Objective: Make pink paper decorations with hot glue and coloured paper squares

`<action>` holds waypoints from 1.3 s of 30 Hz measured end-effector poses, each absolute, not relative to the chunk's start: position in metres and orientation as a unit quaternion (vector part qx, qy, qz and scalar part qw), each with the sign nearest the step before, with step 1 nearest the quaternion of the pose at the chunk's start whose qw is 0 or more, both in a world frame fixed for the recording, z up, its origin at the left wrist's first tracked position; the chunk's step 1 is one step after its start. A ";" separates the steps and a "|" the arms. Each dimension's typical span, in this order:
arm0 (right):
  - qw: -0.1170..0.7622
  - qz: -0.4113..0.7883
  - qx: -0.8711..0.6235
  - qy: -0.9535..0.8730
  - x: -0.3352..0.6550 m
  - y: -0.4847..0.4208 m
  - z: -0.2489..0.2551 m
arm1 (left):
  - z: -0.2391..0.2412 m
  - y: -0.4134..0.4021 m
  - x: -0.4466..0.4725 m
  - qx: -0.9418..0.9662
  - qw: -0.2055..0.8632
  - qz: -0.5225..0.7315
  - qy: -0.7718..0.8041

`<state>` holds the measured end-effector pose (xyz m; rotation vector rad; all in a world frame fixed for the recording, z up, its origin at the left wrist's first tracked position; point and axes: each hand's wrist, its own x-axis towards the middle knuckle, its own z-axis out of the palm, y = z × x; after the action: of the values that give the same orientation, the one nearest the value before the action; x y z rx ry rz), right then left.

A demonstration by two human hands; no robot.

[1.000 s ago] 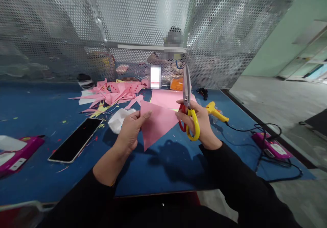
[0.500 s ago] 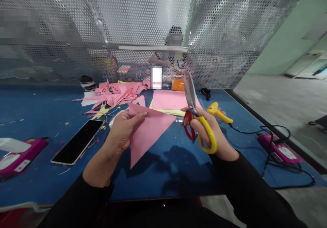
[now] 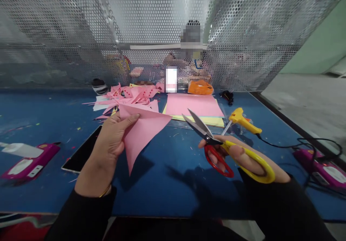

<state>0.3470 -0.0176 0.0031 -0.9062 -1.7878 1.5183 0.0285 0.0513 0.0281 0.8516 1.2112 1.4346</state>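
My left hand [image 3: 112, 136] pinches a pink paper triangle [image 3: 143, 127] near its upper left corner, thumb on top, above the blue table. In my right hand [image 3: 238, 154] are scissors [image 3: 207, 138] with one red and one yellow handle. Their blades are parted and point up and left toward the paper, apart from it. Behind them lies a stack of pink and yellow paper sheets [image 3: 191, 106]. A heap of pink paper scraps [image 3: 135, 95] sits beyond my left hand, and a dark phone [image 3: 83, 154] is partly hidden by my left forearm.
Right of the scissors rests a yellow glue gun [image 3: 244, 120], its cord running to a purple power strip [image 3: 321, 167]. Another purple power strip [image 3: 31, 163] lies at left. An orange packet [image 3: 200, 87] stands before the perforated metal screen [image 3: 151, 21]; a person is behind it.
The scissors have swung from upright to pointing left, and their blades have parted. My right hand has moved lower and rightward. The paper in my left hand has shifted left; the view has turned slightly.
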 end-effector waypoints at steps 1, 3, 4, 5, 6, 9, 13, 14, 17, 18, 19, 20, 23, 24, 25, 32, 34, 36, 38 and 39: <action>0.296 0.572 -0.356 -0.677 0.346 -0.018 0.003 | 0.028 0.051 0.028 0.356 0.513 0.598 0.502; 0.273 0.556 -0.385 -0.684 0.343 -0.019 0.005 | 0.028 0.050 0.028 0.362 0.513 0.593 0.505; 0.263 0.546 -0.395 -0.690 0.340 -0.019 0.006 | 0.028 0.050 0.029 0.369 0.516 0.584 0.507; 0.255 0.538 -0.400 -0.697 0.338 -0.018 0.007 | 0.027 0.049 0.029 0.376 0.521 0.574 0.508; 0.246 0.533 -0.403 -0.703 0.336 -0.018 0.007 | 0.026 0.049 0.030 0.382 0.525 0.566 0.508; 0.235 0.535 -0.397 -0.708 0.331 -0.015 0.007 | 0.024 0.048 0.032 0.390 0.525 0.560 0.509; 0.242 0.543 -0.392 -0.702 0.330 -0.014 0.004 | 0.021 0.046 0.034 0.403 0.524 0.554 0.506; 0.240 0.543 -0.393 -0.702 0.330 -0.014 0.003 | 0.020 0.047 0.034 0.407 0.527 0.548 0.506; 0.228 0.535 -0.404 -0.706 0.332 -0.014 0.002 | 0.018 0.048 0.033 0.416 0.539 0.525 0.511; 0.225 0.531 -0.406 -0.709 0.332 -0.013 0.002 | 0.018 0.049 0.032 0.417 0.542 0.518 0.514; 0.224 0.528 -0.404 -0.713 0.332 -0.013 0.002 | 0.017 0.050 0.031 0.418 0.544 0.513 0.516; 0.226 0.525 -0.399 -0.717 0.333 -0.012 0.002 | 0.017 0.050 0.031 0.420 0.543 0.511 0.518; 0.231 0.518 -0.386 -0.727 0.333 -0.012 0.002 | 0.018 0.051 0.030 0.424 0.540 0.506 0.522; 0.229 0.516 -0.389 -0.728 0.332 -0.012 0.003 | 0.018 0.051 0.030 0.425 0.541 0.503 0.524; 0.224 0.512 -0.395 -0.729 0.331 -0.013 0.004 | 0.018 0.051 0.031 0.426 0.543 0.497 0.526; 0.208 0.492 -0.422 -0.733 0.329 -0.014 0.006 | 0.016 0.051 0.030 0.434 0.533 0.482 0.544; 0.209 0.489 -0.421 -0.735 0.329 -0.014 0.005 | 0.015 0.052 0.030 0.437 0.525 0.481 0.549; 0.208 0.487 -0.423 -0.735 0.328 -0.014 0.005 | 0.016 0.052 0.030 0.436 0.524 0.479 0.553; 0.208 0.481 -0.427 -0.737 0.327 -0.014 0.006 | 0.017 0.051 0.031 0.433 0.525 0.482 0.552; 0.207 0.477 -0.429 -0.739 0.326 -0.014 0.007 | 0.017 0.051 0.031 0.432 0.523 0.485 0.552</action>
<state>0.3262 -0.0144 0.0068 -1.1937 -2.0567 1.3291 0.0313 0.0508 0.0168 1.0332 1.3212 1.1622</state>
